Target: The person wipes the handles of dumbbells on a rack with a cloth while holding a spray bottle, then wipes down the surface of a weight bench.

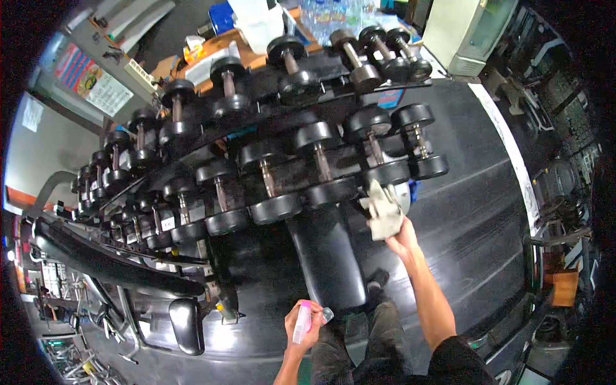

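Observation:
My right hand (402, 240) is closed on a pale, crumpled cloth (385, 215), held out near the lower row of dumbbells at its right end. Lower down and to the left, my left hand (304, 328) is wrapped round a clear bottle with a pink top (302, 324). A dumbbell (378, 147) with black round heads and a metal handle rests on the rack just above the cloth. Whether the cloth touches it I cannot tell. Between my hands and the rack lies a black padded bench (327, 256).
Several dumbbells fill the upper row (228, 86) of the rack. Behind it stands a wooden table (256, 63) with plastic bottles (330, 16) and a white container (256, 25). A long black padded bench (115, 260) is at left. My legs are below.

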A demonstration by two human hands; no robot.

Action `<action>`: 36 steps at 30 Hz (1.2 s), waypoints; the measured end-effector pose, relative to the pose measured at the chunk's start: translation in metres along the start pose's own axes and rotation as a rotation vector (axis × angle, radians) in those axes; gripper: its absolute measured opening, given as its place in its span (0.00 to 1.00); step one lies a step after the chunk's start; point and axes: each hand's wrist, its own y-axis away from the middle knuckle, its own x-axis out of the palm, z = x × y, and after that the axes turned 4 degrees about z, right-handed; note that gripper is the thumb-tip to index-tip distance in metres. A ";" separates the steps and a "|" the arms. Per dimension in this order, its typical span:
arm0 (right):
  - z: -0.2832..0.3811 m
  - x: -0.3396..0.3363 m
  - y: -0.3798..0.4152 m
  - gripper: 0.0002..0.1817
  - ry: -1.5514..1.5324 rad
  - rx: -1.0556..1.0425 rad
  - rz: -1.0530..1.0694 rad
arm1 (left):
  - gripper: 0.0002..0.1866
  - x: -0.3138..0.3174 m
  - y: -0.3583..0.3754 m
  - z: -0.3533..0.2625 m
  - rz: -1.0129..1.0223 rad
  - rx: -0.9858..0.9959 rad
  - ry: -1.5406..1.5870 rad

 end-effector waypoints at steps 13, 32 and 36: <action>0.059 -0.013 0.276 0.27 -0.049 0.188 0.058 | 0.22 0.099 0.143 -0.085 -0.096 0.068 -0.273; 0.168 -0.002 0.448 0.25 0.101 0.135 0.110 | 0.27 0.243 0.273 -0.140 0.201 0.215 -0.089; 0.177 0.005 0.453 0.25 0.042 0.115 0.167 | 0.26 0.242 0.261 -0.145 0.249 0.295 -0.228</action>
